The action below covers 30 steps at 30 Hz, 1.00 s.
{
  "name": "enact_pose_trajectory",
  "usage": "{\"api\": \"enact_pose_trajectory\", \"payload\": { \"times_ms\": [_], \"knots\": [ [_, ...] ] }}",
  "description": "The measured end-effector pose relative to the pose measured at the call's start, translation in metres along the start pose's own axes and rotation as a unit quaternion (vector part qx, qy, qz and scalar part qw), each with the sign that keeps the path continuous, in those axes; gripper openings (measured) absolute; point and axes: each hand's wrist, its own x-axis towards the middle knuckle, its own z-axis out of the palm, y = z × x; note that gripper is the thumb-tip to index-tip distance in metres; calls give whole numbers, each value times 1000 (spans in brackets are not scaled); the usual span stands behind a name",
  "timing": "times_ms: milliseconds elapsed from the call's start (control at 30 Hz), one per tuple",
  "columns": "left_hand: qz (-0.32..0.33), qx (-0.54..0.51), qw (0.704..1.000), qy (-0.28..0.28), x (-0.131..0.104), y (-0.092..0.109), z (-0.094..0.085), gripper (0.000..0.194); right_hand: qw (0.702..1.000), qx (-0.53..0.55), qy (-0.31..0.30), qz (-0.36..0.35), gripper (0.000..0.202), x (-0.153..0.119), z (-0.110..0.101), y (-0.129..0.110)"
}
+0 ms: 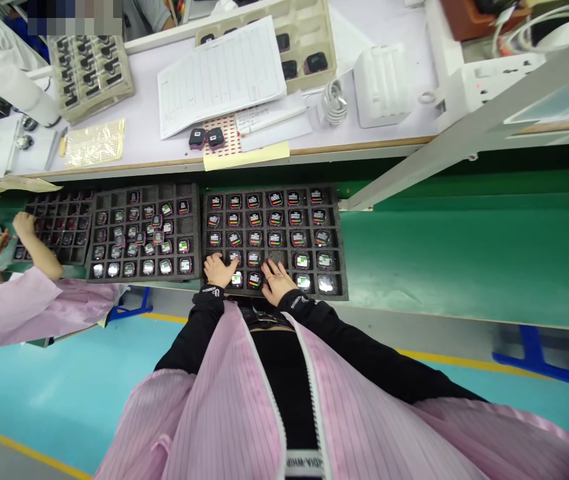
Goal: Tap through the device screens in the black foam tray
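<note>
Low in the middle of the frame I see a dark grey foam tray with square holes (343,267), lying on a long, shiny green table (439,260). Rows of small, black, square gadgets with round corners (274,239) sit in its holes, their bright screens facing up.

A person in a pink striped coat (214,407) has both bare hands at the tray. The left hand (218,271) is by its lower left corner, the fingers a little bent and the thumb poking out toward a gadget. The right hand (278,281) lies over the lower rows, its fingers spread apart. Neither looks to be gripping anything, but I can't tell what is under the right palm.

The gadgets look light, hard and smooth, so they could slip. The screens might scratch, so I'd pinch one by two opposite sides and keep off the front. The foam looks soft and might bend, so I'd hold the tray by both side walls.

Just left of it is another dark foam tray (197,233) with more gadgets. At the far left, a co-worker's bare hand (25,225) is over a third tray.
</note>
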Motion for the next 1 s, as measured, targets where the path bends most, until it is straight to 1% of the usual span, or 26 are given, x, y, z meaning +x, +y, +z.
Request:
{"api": "enact_pose_trajectory", "payload": {
  "times_ms": [100,167,233,333,433,500,567,667,767,867,1000],
  "knots": [
    [2,13,1000,19,-2,2,3,56,1000,11,14,-10,67,-2,0,4],
    [-1,16,1000,26,-3,1,4,55,999,25,17,-23,66,-7,-1,7],
    [-3,7,1000,20,-1,-1,3,50,998,44,16,-43,67,-13,0,10],
    [15,-8,1000,-4,4,-9,-1,41,994,70,16,-76,71,-24,2,8],
    [38,-9,999,-18,8,-18,-4,35,993,82,29,-79,73,-30,4,5],
    [46,-6,999,-18,8,-21,-5,31,994,79,54,-57,71,-32,2,6],
    [52,-3,999,-14,9,-22,-5,28,993,73,92,-16,67,-35,-3,12],
    [52,3,999,-9,12,-21,-4,27,984,66,153,64,61,-46,-12,30],
    [48,9,999,-10,17,-20,-3,26,970,58,196,130,59,-66,-17,50],
    [54,15,998,-17,22,-21,-2,26,962,52,211,166,59,-86,-15,62],
    [75,25,997,-19,26,-24,-3,26,957,45,216,188,58,-102,-6,61]
  ]
}}
